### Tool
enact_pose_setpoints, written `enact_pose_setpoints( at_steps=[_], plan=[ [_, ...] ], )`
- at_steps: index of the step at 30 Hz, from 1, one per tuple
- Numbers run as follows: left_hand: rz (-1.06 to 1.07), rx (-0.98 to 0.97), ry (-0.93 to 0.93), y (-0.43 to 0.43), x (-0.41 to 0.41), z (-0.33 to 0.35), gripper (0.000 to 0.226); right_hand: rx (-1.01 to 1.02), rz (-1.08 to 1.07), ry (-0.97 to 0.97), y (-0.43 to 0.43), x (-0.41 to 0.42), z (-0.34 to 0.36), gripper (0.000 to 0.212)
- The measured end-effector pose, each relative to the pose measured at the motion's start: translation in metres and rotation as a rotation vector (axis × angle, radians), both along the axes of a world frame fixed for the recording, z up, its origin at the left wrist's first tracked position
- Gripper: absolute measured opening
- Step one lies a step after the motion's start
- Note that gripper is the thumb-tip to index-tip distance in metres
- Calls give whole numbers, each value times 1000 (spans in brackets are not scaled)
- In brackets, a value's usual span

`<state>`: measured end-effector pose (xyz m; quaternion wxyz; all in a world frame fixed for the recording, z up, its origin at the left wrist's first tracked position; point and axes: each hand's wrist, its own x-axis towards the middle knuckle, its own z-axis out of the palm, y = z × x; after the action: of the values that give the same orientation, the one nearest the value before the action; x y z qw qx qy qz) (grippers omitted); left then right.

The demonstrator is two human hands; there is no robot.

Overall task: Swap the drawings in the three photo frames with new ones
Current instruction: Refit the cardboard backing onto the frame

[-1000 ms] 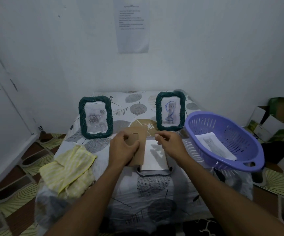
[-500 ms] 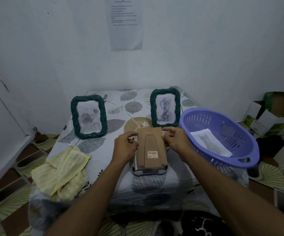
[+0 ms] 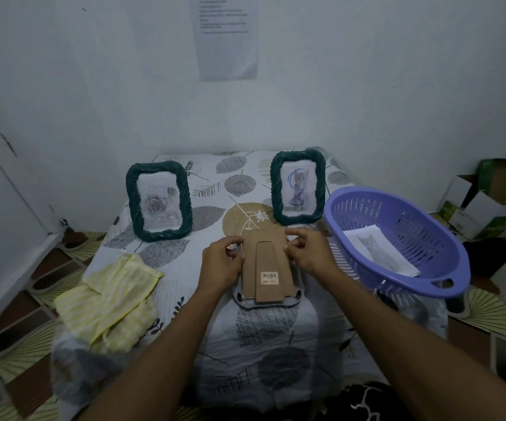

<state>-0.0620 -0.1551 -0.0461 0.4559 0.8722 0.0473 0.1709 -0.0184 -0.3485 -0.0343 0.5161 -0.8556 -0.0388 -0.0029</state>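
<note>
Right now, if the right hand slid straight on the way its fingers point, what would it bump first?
The right hand points leftward, so it meets the brown cardboard back of the face-down photo frame at once; its fingertips seem to pinch that edge. Beyond it waits the left hand.

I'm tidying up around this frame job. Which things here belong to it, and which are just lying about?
Job: face-down frame, gripped by left hand and right hand; rose frame; cat frame; cat drawing in purple basket.
Lying about: yellow cloth; cardboard boxes; wall notice.
</note>
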Motion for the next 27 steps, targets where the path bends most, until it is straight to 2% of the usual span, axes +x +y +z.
enact_pose_setpoints(
  at_steps=[6, 9, 15, 19, 21, 27],
  plan=[
    [1, 6, 20, -1, -1, -1, 36, -83, 35, -22, 0, 0, 0, 43],
    [-8, 57, 38, -1, -2, -5, 35, -201, 73, -67, 0, -1, -3, 42],
    [0, 200, 37, -4, -5, -6, 32, -371, 128, -131, -1, -2, -10, 38],
    [-6, 389, 36, -12, -6, -3, 11, -516, 196, -252, -2, -6, -11, 28],
    [-8, 460, 61, -14, -6, -3, 14, -594, 242, -309, -3, -6, -13, 24],
    [-11, 545, 67, -9, -1, -7, 17, -562, 229, -262, -5, -7, -22, 31]
  ],
)
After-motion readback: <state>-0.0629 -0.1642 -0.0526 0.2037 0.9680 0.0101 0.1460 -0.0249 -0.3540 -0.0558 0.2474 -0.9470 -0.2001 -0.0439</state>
